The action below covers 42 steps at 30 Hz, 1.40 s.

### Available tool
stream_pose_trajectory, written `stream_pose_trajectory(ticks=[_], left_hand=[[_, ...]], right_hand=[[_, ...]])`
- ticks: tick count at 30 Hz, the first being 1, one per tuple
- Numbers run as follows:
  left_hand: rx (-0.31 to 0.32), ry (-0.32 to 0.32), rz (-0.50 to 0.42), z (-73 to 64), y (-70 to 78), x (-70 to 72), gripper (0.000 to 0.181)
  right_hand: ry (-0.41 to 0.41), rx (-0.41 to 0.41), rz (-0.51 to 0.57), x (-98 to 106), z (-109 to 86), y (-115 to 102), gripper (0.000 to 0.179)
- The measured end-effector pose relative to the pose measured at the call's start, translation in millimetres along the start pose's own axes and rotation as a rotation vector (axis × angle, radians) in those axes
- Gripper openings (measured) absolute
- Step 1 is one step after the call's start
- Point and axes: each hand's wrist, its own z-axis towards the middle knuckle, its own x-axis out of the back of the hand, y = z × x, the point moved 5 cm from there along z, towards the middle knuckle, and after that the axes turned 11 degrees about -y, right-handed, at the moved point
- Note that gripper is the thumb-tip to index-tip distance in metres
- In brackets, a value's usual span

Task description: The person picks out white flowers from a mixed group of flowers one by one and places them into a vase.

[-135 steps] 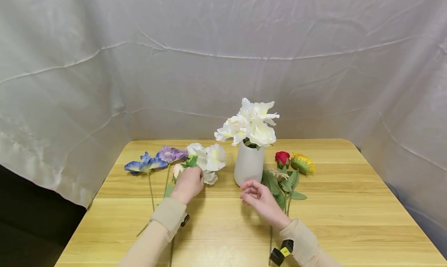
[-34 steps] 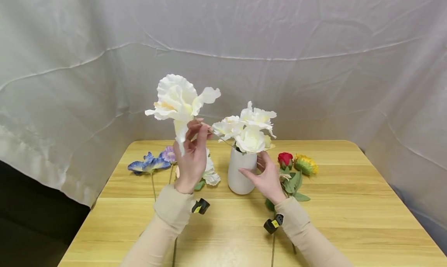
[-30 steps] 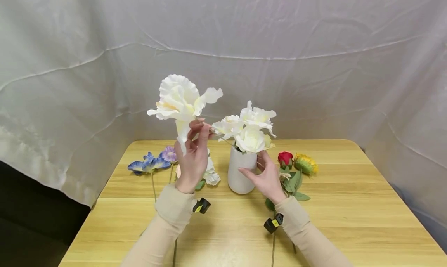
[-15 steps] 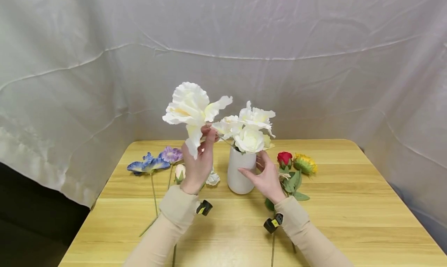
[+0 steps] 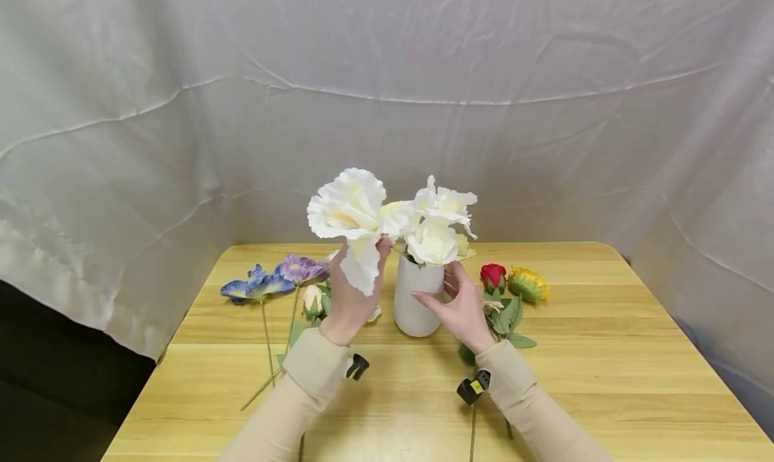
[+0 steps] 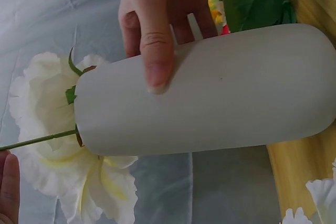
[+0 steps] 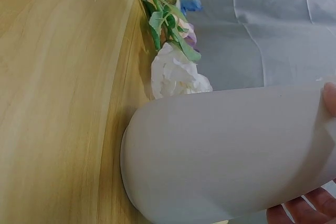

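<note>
White vase: stands roughly upright on the wooden surface, near the middle of my head view, mouth upward.
Right hand: clasped around the vase's right side, thumb across the front and fingers behind; my left wrist view shows the thumb lying against the wall.
Left hand: raised to the left of the vase, fingers apparently pinching a stem; petals hide most of that grip from me, and only fingertips show at the edge of the left wrist view.
Held flower: white and ruffled, with an orange-yellow streak, its head in front of the left hand; I can follow its stem into the vase mouth.
Vase blooms: white, crowded above the rim, beside the held flower.
Left of vase: a blue flower, a purple flower and a pale pink bud lie on the surface, with a white bloom closer to the vase.
Right of vase: a red rose and a yellow flower lie side by side, green leaves below them.
Backdrop: pale grey cloth, creased, behind everything.
</note>
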Motion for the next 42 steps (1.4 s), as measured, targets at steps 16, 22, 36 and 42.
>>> stream_pose_trajectory(ticks=[16, 22, 36, 42], left_hand=[[0.014, -0.058, 0.138, -2.5, -12.8, -6.9, 0.013], [0.066, -0.051, 0.161, 4.2, -19.3, -7.1, 0.010], [0.207, -0.084, 0.133, 11.6, -37.8, -9.3, 0.013], [0.254, -0.130, 0.138, 13.0, -42.3, -10.8, 0.016]], right_hand=[[0.004, 0.020, -0.018, 0, -0.4, -2, 0.073], [0.007, 0.020, -0.035, 0, -0.2, -1, 0.072], [0.009, 0.013, -0.006, 0, -1.3, -2, 0.069], [0.008, 0.009, -0.003, 0, -1.2, -2, 0.070]])
